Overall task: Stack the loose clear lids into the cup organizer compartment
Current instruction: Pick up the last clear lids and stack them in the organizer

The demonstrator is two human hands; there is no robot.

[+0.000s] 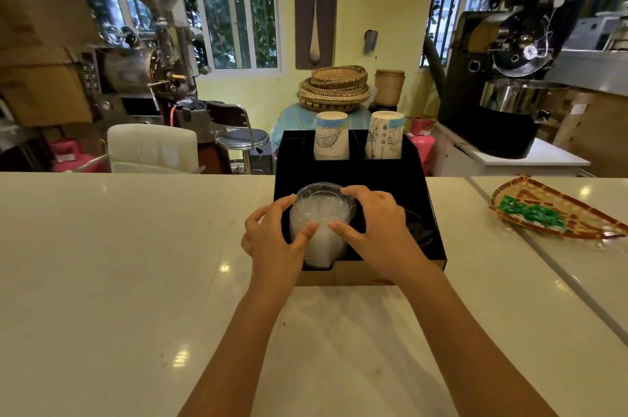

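A black cup organizer (380,175) stands on the white counter in front of me. In its front left compartment sits a tall stack of clear domed lids (321,209). My left hand (272,236) wraps the stack's left side, thumb across its front. On the right side my right hand (377,222) holds the stack, with fingers curled over the top lid. Both hands are closed around the stack. A dark lid (419,229) lies in the front right compartment, partly hidden by my right hand.
Two stacks of upside-down paper cups (331,137) (385,136) fill the organizer's back compartments. A woven tray with green packets (550,209) lies on the counter to the right. A white chair (153,148) stands behind the counter at left.
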